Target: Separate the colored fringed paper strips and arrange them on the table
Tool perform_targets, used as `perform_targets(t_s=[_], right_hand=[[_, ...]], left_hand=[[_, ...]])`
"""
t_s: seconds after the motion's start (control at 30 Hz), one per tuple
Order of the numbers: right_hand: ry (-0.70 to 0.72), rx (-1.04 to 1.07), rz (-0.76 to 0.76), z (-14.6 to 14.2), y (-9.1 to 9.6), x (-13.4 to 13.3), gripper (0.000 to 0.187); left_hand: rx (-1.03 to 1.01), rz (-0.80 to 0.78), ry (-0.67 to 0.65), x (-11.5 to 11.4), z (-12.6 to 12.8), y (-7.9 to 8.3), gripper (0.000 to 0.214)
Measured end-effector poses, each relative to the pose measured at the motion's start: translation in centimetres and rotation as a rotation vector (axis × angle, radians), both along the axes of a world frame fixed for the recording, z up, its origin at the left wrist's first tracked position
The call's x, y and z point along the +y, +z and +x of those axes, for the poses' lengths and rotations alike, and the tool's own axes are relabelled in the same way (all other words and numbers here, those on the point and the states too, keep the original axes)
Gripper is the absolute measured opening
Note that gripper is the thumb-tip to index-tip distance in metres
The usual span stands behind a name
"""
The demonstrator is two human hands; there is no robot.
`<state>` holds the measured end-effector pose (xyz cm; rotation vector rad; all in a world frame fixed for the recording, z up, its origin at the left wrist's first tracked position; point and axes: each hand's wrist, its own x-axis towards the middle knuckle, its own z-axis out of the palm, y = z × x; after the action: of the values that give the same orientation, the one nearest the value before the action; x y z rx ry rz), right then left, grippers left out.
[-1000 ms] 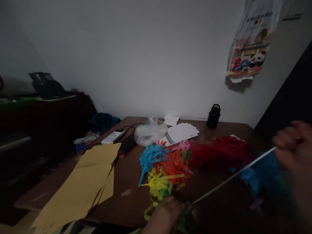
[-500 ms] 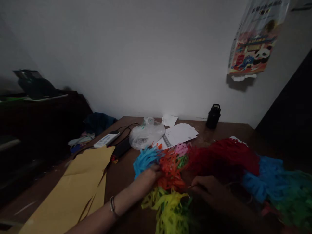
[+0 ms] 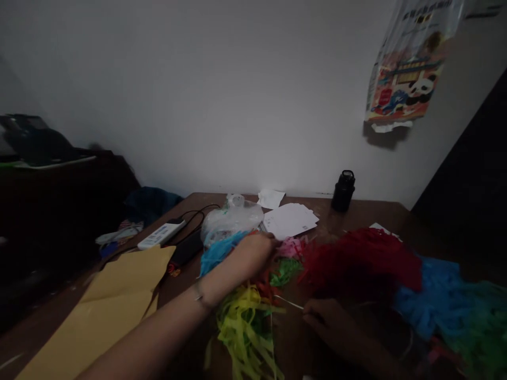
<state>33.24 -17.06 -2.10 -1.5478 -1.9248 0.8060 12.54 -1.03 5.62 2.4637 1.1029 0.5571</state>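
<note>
My left hand [image 3: 253, 253] reaches into a heap of coloured paper strips [image 3: 253, 316] on the brown table [image 3: 356, 216]; its fingers curl down among orange and pink strips, and what they grip is hidden. My right hand [image 3: 328, 322] lies low on the table with its fingers pinched on a thin white stick [image 3: 287, 302] that points left. Blue strips [image 3: 216, 250] lie just left of my left hand, yellow and green ones below it. A long fringe garland [image 3: 368, 258] of red, blue and green runs off to the right.
Yellow-brown paper sheets [image 3: 106, 301] lie at the table's left. A clear plastic bag [image 3: 232, 219], white papers [image 3: 291, 219], a white power strip [image 3: 160, 235] with cables and a black bottle [image 3: 343, 190] sit toward the wall. A printed bag [image 3: 407, 68] hangs at upper right.
My left hand has moved further up into the strips toward the pink ones. My right hand has come down from the far right with the stick and now rests low on the table.
</note>
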Motion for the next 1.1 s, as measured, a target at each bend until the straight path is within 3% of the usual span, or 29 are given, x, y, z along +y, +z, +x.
perform_targets(t_s=[0.1,0.17,0.3,0.37,0.47,0.6,0.7,0.77,0.87,0.97,1.03,1.1], right_hand=[[0.009,-0.023,0.009,-0.4,-0.2,-0.3,0.019],[0.012,-0.039,0.018,-0.6,-0.3,-0.5,0.019],[-0.023,-0.027,0.062,-0.4,-0.2,-0.6,0.02],[-0.084,0.032,0.116,-0.1,0.2,-0.6,0.022],[-0.252,0.113,0.253,0.0,0.7,-1.0,0.018],[-0.427,0.097,0.448,-1.3,1.8,-2.5,0.029],[-0.324,0.133,0.538,-2.4,3.7,-3.5,0.02],[-0.223,0.179,0.531,-2.5,5.1,-3.8,0.018],[-0.32,0.27,0.359,-1.4,6.3,-4.0,0.015],[-0.408,0.502,0.148,-0.7,6.1,-4.4,0.017],[-0.358,0.721,0.026,-1.0,5.8,-4.7,0.021],[-0.309,0.872,-0.048,-1.9,5.4,-4.9,0.022]], left_hand=[[-0.017,-0.127,-0.003,1.5,5.8,-1.1,0.023],[-0.078,-0.2,0.024,3.1,7.8,-1.0,0.026],[-0.332,-0.303,0.124,5.9,6.7,1.7,0.026],[-0.492,-0.358,0.165,5.7,5.0,3.1,0.025],[-0.69,-0.503,0.159,2.3,3.1,3.4,0.025],[-0.82,-0.786,0.092,-5.5,3.3,1.0,0.031],[-0.869,-0.947,0.081,-9.9,3.8,-1.1,0.035],[-0.889,-0.994,0.093,-11.3,3.6,-2.2,0.036],[-0.938,-0.94,0.168,-11.7,2.1,-3.1,0.037],[-0.972,-0.689,0.264,-12.4,0.3,-3.2,0.036],[-0.856,-0.516,0.19,-13.9,-0.3,-2.8,0.031],[-0.681,-0.443,-0.006,-15.8,0.0,-2.5,0.028]])
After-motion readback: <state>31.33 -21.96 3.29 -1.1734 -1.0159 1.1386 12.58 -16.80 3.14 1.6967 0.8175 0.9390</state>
